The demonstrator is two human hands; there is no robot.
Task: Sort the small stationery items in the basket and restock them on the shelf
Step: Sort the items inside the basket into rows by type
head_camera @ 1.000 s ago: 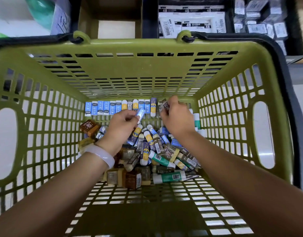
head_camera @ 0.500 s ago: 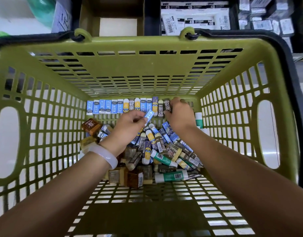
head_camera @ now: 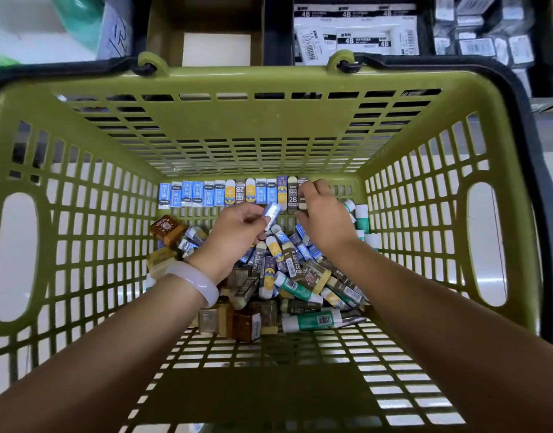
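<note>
A green plastic basket (head_camera: 91, 214) holds a heap of small erasers (head_camera: 281, 276) in blue, brown, yellow and green wrappers. Along its far wall stands a neat row of erasers (head_camera: 206, 193), mostly blue at the left. My left hand (head_camera: 234, 235), with a white bangle on the wrist, pinches a blue eraser (head_camera: 272, 214) above the heap. My right hand (head_camera: 323, 214) reaches to the right end of the row, its fingertips on a dark 2B eraser (head_camera: 302, 195) standing there.
Beyond the basket lie shelf compartments: a brown cardboard box (head_camera: 206, 32), white 4B eraser packs (head_camera: 356, 35) and a bin of grey-white boxes (head_camera: 484, 35). A green bag (head_camera: 81, 17) sits at the far left. The basket's black handles (head_camera: 531, 151) lie along its rim.
My right hand moved to the right end of the row and set a dark eraser upright there. My left hand lifted the blue eraser slightly toward the row.
</note>
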